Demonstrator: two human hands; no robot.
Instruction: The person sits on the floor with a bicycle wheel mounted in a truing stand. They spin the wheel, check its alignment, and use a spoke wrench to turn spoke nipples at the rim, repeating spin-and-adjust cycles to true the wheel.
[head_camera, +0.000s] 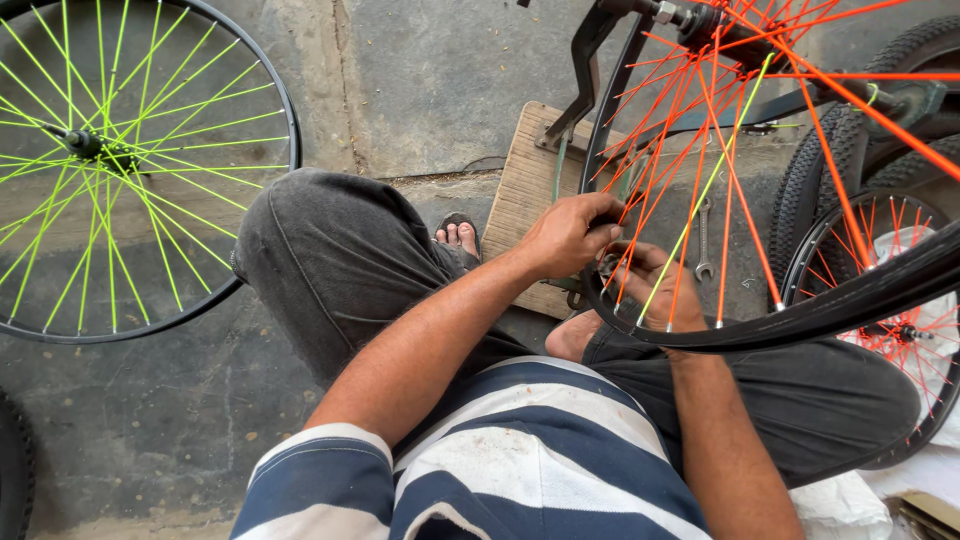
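Note:
A black bicycle rim (800, 318) with orange spokes (735, 150) and one yellow-green spoke stands in a metal stand in front of me. My left hand (568, 232) grips the rim's near edge, fingers curled over it. My right hand (655, 290) sits just inside the rim among the spokes, pinching something small I cannot make out. I sit on the ground in dark trousers and a striped shirt.
A second wheel with yellow-green spokes (110, 160) lies on the concrete at left. A wooden board (525, 195) holds the stand. A spanner (704, 240) lies beyond the rim. More wheels and tyres (890, 290) stack at right.

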